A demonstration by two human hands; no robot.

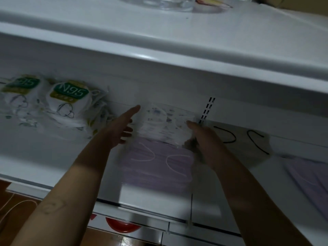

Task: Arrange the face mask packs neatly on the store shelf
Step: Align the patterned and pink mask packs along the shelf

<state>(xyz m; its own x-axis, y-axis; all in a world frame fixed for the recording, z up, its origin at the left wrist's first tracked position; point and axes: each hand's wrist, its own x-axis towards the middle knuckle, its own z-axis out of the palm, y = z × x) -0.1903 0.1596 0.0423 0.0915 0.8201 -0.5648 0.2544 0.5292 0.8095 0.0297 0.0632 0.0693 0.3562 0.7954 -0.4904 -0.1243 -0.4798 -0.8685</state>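
Note:
A white printed mask pack (160,124) stands against the back of the white shelf (53,150), between my two hands. My left hand (120,127) lies flat against its left side with the fingers straight. My right hand (200,137) grips the pack's lower right corner. In front of it lies a pink mask pack (156,167) with white ear loops. Two N95 packs (68,102) with green labels lean at the back left. A pale pack with black loops (248,142) lies to the right, and another pink pack (308,176) sits at the far right.
The upper shelf (159,41) overhangs close above my hands, with a clear container (159,4) on top. A slotted upright rail (206,110) runs down the back wall beside my right hand. Below the shelf edge a red item (122,226) shows, and brown floor lies at the bottom left.

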